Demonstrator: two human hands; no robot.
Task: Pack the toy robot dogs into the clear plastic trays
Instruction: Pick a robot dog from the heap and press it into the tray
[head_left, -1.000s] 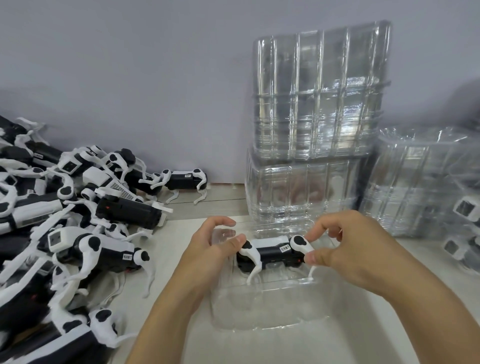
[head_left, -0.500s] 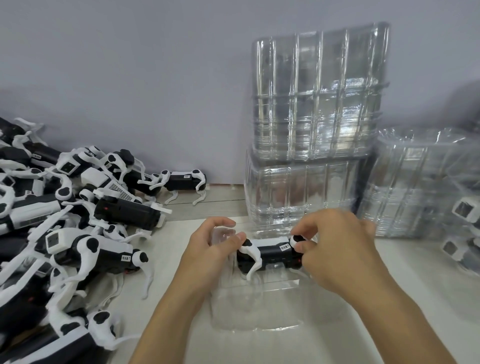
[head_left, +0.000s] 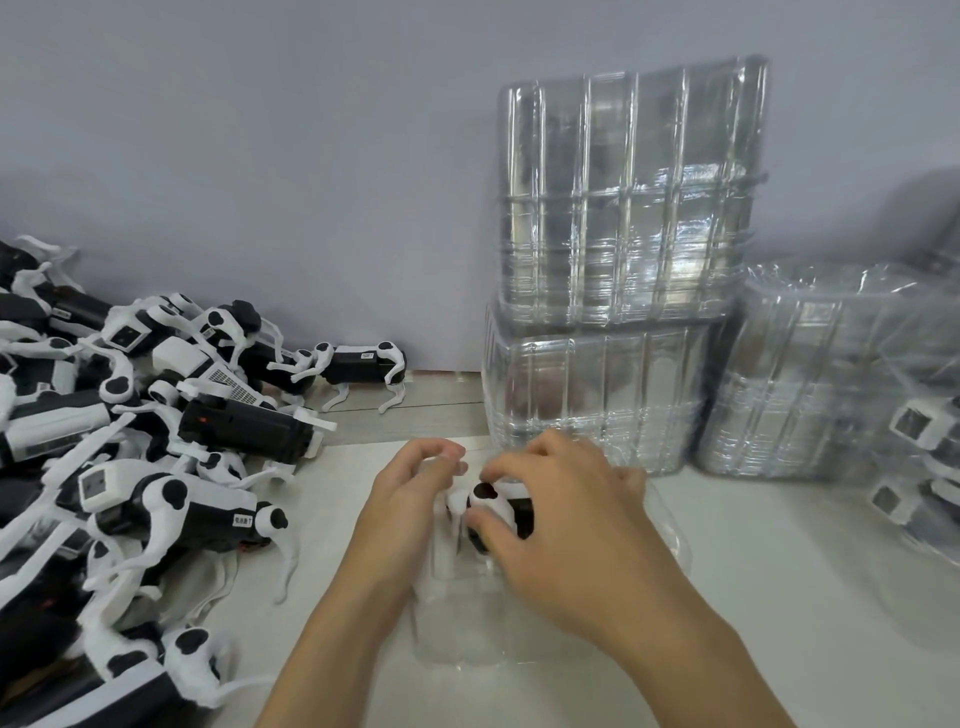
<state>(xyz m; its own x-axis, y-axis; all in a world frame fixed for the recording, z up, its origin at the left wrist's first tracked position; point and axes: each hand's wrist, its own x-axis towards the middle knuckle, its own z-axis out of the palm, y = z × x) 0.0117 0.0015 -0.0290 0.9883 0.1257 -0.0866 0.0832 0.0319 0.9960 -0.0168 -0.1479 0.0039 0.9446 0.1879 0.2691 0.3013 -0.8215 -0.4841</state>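
Pale grey wall (head_left: 260, 130) behind a light desk (head_left: 779, 597), seen from above the hands. Centre: a toy robot dog (head_left: 493, 506), black and white, sits in a clear plastic tray (head_left: 467, 639) lying on the desk between the two hands. The right hand (head_left: 561, 525) covers most of the dog from above, its thumb and curled fingers gripping the dog's near end. The left hand (head_left: 410, 499) lies just beside the dog's left end with fingers curled at the tray's edge; whether it grips the tray or the dog cannot be told. Left of the left hand: a loose heap of toy robot dogs (head_left: 114, 467) spreads across the desk to the frame edge, and one single dog (head_left: 363, 366) stands upright near the wall. Beyond the hands: a stack of clear trays (head_left: 597, 400) rests on the desk, with a second stack (head_left: 634, 197) set on top of it. Right of the right hand: a wrapped bundle of trays (head_left: 821, 374) stands beside the stacks, and packed dogs (head_left: 919, 467) show at the frame's right edge.
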